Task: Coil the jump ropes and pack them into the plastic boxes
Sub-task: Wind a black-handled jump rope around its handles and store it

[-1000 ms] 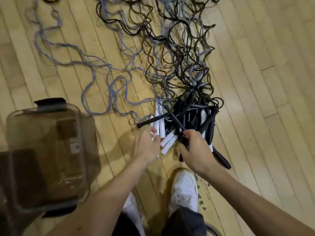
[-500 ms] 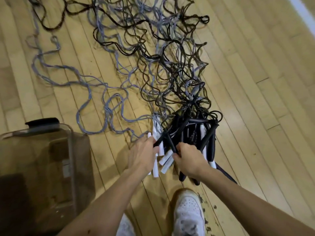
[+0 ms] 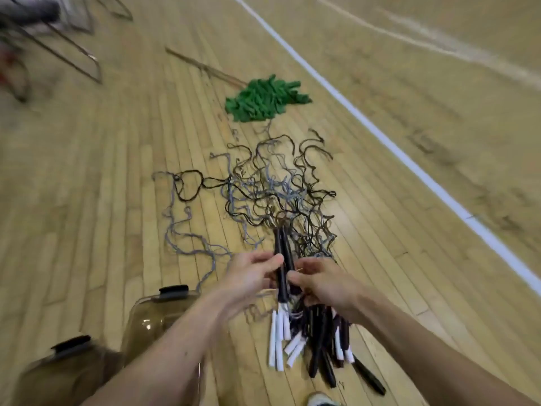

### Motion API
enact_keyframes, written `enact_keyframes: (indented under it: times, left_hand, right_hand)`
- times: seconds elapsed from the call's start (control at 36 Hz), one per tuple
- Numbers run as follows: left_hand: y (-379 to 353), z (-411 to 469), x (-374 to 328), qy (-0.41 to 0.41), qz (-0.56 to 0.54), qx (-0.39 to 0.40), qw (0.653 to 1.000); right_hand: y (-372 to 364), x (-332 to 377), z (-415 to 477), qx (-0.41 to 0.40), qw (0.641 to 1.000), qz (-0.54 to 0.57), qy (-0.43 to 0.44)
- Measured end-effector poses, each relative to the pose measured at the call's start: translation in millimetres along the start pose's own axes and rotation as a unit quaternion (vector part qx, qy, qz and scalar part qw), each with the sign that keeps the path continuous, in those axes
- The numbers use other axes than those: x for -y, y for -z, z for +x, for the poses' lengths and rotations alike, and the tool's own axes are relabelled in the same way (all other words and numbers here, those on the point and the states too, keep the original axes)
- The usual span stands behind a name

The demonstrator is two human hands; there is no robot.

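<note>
Sorting step, by the look: left hand (image 3: 248, 278) and right hand (image 3: 323, 281) both pinch two black handles (image 3: 281, 250) above the floor's handle pile (image 3: 314, 344), tangled cords (image 3: 275, 194) trailing far; next move likely calls for drawing one rope free to coil for the plastic boxes (image 3: 152, 316), near left.

The pale strip-wood floor (image 3: 117, 200) has a glossy varnish. The brown-tinted transparent plastic boxes (image 3: 152, 320) are smooth and glossy, and their black latches (image 3: 174, 290) look matt. The black and grey jump-rope cords (image 3: 278, 194) are matt. The black handles (image 3: 319, 347) and white handles (image 3: 276, 341) look like smooth plastic. The green stranded pile (image 3: 263, 98) resembles soft yarn.
</note>
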State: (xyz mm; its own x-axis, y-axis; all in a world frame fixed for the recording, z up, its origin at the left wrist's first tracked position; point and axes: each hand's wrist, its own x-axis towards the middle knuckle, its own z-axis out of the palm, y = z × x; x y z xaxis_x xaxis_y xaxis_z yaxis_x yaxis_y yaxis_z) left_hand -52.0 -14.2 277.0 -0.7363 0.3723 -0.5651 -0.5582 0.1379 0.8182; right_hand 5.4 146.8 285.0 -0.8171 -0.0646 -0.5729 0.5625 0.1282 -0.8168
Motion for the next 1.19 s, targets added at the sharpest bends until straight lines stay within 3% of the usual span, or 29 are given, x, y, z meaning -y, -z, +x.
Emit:
enact_keyframes:
  times: [0.22,0.36,0.58,0.78,0.89,1.0,1.11,1.19]
  left_hand:
    - [-3,-180,-171,-0.240,0.016,-0.053,0.969]
    - [-18,-303,-218,-0.347,-0.025,-0.032,0.937]
    - [-53,-446,-229,-0.476,0.066,-0.096,0.872]
    - [-87,-530,-217,-0.511,0.071,-0.125,0.848]
    - [-100,-564,-202,-0.529,0.103,-0.162,0.827]
    - [-95,-589,-191,-0.545,0.188,-0.233,0.784]
    - [-82,-609,-189,-0.617,0.212,-0.317,0.688]
    - [-82,-618,-191,-0.667,0.236,-0.328,0.626]
  right_hand:
    - [-26,178,-150,0.009,0.974,-0.014,0.225]
    - [-46,242,-261,0.072,0.950,0.012,0.304]
    - [-69,268,-394,0.180,0.931,0.049,0.312]
    - [-95,258,-487,0.234,0.891,-0.019,0.389]
    - [-111,247,-526,0.232,0.888,-0.037,0.395]
    - [-118,239,-549,0.220,0.894,-0.061,0.387]
    - [-125,230,-567,0.240,0.877,-0.098,0.404]
    - [-131,224,-571,0.261,0.868,-0.117,0.407]
